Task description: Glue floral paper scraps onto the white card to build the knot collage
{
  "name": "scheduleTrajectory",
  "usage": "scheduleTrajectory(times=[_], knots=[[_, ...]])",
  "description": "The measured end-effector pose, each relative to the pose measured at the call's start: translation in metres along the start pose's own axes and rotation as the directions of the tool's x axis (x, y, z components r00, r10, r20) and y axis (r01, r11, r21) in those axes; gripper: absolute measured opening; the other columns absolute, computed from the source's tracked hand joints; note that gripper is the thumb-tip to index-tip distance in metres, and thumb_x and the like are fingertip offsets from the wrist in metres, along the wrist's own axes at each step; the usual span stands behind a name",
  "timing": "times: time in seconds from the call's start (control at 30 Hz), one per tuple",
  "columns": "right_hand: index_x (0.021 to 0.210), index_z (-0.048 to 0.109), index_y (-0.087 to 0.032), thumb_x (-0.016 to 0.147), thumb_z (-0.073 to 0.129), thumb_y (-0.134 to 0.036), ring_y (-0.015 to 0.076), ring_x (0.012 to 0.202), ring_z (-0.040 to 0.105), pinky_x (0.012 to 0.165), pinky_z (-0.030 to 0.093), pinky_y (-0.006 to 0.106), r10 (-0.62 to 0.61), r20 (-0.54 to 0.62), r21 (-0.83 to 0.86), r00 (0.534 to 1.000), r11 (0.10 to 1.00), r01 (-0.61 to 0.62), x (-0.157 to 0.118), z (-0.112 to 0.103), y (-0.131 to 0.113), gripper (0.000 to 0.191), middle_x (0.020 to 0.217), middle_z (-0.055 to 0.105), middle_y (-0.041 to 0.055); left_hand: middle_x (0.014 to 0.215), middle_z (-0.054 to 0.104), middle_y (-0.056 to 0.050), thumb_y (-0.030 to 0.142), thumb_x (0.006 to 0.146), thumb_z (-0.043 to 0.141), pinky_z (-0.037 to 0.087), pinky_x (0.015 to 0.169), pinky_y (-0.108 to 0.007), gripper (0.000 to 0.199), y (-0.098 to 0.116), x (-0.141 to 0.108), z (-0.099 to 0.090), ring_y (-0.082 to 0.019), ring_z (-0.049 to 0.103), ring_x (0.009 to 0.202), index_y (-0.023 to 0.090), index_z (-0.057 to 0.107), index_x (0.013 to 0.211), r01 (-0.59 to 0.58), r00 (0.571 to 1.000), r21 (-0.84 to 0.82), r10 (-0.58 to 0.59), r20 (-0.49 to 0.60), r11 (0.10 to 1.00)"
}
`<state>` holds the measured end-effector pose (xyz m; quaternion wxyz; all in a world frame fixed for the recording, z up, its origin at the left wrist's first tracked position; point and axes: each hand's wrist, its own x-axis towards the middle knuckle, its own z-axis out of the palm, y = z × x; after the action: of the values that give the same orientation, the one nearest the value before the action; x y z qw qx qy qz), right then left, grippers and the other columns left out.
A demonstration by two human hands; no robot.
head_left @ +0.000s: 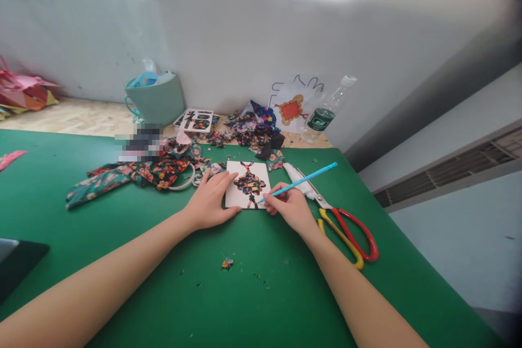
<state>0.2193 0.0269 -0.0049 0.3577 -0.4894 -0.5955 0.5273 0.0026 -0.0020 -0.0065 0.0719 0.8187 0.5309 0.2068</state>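
A white square board [233,198] lies flat on the green table, with a floral fabric shape [250,184] across its middle. My left hand [212,198] rests on the board's left edge, fingers spread, thumb at the lower edge. In my right hand [287,204] is a thin light-blue pen-like stick [312,175], pinched near its lower end. Its tip points at the lower right part of the fabric shape; whether it touches cannot be seen. Scissors [346,231] with red and yellow handles lie right of my right hand, beside a crumpled white tube-like thing [300,182].
Floral fabric scraps [155,171] lie left of the board, more cloth [256,122] behind it. At the back stand a green cup [157,98], a plastic bottle [324,114] and a drawing on paper [291,106]. Small scraps [227,263] dot the green tabletop [196,304]. A dark object [20,261] sits left.
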Motion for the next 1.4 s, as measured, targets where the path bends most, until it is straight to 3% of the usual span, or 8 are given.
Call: scheduleTrajectory(times=[1.4], knots=[[0.061,0.047,-0.017,0.065,0.058,-0.025,0.0110,0.040,0.056,0.036,0.046,0.020,0.105,-0.183,-0.061,0.978,0.991,-0.118,0.000,-0.001,-0.008,0.014,0.049,0.060,-0.0010,0.126,0.044,-0.012,0.046,0.070,0.057,0.009,0.105,-0.050,0.072,0.000,0.001,0.000,-0.028,0.035,0.120,0.015,0.030,0.129,-0.023,1.000,-0.001,0.023,-0.012,1.000]])
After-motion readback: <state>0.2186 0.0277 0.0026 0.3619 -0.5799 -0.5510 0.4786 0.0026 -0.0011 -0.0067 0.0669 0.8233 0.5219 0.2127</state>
